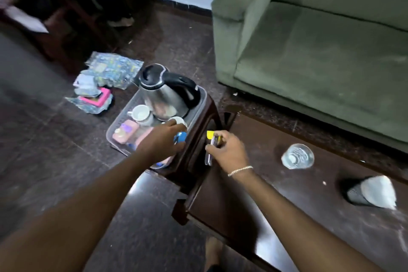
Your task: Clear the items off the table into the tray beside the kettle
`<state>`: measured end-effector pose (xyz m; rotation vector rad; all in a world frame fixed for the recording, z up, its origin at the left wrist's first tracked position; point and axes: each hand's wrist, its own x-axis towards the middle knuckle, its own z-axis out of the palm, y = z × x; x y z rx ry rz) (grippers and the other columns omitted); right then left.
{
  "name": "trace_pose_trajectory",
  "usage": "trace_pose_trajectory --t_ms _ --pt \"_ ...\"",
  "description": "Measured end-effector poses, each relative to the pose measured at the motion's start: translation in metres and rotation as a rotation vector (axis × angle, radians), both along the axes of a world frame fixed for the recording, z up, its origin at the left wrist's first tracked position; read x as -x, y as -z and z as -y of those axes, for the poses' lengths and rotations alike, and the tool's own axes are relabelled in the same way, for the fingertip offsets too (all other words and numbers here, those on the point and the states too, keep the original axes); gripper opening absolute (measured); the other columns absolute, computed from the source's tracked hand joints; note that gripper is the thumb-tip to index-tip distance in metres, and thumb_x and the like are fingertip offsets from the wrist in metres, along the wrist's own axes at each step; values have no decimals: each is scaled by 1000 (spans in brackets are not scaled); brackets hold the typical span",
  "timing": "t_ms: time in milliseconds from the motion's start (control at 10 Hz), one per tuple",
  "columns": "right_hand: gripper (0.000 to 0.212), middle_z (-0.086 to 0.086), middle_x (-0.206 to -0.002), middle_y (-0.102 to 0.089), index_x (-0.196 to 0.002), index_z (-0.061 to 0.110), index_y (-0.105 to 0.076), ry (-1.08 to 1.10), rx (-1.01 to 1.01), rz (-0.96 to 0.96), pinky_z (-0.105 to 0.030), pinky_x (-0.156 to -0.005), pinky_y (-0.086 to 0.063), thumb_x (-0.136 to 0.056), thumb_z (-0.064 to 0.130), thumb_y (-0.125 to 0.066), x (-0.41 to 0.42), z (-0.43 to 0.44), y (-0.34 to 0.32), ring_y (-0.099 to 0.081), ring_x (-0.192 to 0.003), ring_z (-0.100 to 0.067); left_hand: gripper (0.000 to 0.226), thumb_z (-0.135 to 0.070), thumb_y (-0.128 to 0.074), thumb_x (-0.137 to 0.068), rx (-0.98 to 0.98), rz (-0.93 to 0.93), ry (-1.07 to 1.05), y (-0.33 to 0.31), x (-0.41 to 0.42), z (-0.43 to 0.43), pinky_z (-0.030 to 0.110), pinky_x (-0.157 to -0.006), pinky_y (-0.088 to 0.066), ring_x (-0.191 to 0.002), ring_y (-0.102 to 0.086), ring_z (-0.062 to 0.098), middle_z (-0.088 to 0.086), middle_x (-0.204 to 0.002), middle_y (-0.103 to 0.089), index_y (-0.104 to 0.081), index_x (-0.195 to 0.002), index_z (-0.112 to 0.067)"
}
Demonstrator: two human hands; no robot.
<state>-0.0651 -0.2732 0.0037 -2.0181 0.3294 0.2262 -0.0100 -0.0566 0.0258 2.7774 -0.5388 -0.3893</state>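
A clear plastic tray (119, 125) sits on a small dark stool and holds a steel kettle (164, 93), two white cups (141, 112) and pink packets (125, 133). My left hand (161, 141) hovers over the tray's near right corner, closed around a small blue object (180, 137). Just right of the stool, over the edge of the dark wooden table (287, 201), my right hand (228, 149) grips a thin packet with a yellow end (211, 137). On the table stand a clear glass tumbler (297, 156) and a black-and-white crumpled item (371, 192).
A green sofa (320, 40) runs behind the table. Colourful packets and a pink item (101, 81) lie on the floor left of the stool. Dark wooden furniture (55, 17) stands at the back left. A bare foot (213, 252) shows below the table edge.
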Motion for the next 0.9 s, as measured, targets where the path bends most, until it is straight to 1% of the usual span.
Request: trace_pose_trajectory --t_ms 100,200,300,400,500,600,700,800,900 --pt "36 -4 -88 -71 -105 14 -75 -92 -43 21 -21 -72 -43 -70 18 -82 -30 -54 -15 -61 -77 -12 35 -17 -80 -78 -53 -26 -80 -7 -19 -57 33 -76 -48 -96 -70 35 12 -110 -70 -73 -113 -15" --pt "40 -15 -107 -70 -109 10 -71 -211 30 -28 -27 -87 -42 -72 22 -79 -49 -105 -16 -61 -103 -27 36 -21 -79 -82 -123 -75 -101 -4 -35 -96 36 -78 -50 -95 -70 37 12 -107 -69 -73 -116 -15" --pt "42 -19 -113 -62 -112 9 -61 -297 147 -91 -34 -86 -43 -76 24 -73 -57 -144 -8 -58 -107 -37 39 -24 -79 -84 -109 -133 -90 5 -45 -111 34 -81 -50 -99 -68 36 11 -113 -69 -71 -121 -17" --pt "40 -24 -115 -60 -115 4 -56 -316 304 -104 -38 -82 -49 -80 18 -68 -56 -169 3 -63 -103 -41 40 -26 -77 -86 -121 -174 -55 21 -50 -112 34 -83 -50 -105 -66 32 9 -118 -68 -66 -123 -18" --pt "30 -23 -114 -64 -113 1 -58 -274 405 -109 -39 -83 -53 -84 8 -57 -56 -179 14 -65 -104 -40 39 -23 -77 -86 -120 -211 -12 35 -51 -113 36 -85 -53 -105 -66 31 8 -118 -66 -64 -122 -16" --pt "29 -22 -115 -66 -117 3 -54 -290 472 -103 -39 -83 -53 -88 5 -53 -56 -183 22 -66 -105 -37 36 -24 -76 -85 -170 -214 25 47 -51 -117 37 -81 -54 -101 -67 32 9 -114 -65 -63 -117 -14" --pt "31 -22 -114 -68 -123 4 -47 -335 514 -71 -42 -82 -53 -92 3 -49 -57 -181 25 -67 -105 -38 36 -25 -75 -85 -215 -208 29 49 -55 -118 38 -82 -55 -103 -67 32 10 -115 -65 -61 -117 -14" --pt "34 -21 -115 -68 -128 5 -42 -367 512 -61 -42 -81 -52 -95 5 -50 -58 -175 22 -67 -105 -40 43 -30 -73 -87 -257 -230 8 48 -58 -119 39 -85 -56 -106 -67 31 8 -123 -65 -59 -127 -20" --pt "33 -18 -111 -67 -125 9 -44 -382 522 23 -42 -75 -52 -94 16 -56 -52 -167 17 -68 -101 -40 47 -41 -69 -88 -310 -150 -6 42 -58 -117 39 -81 -55 -110 -68 33 5 -126 -65 -57 -130 -27"
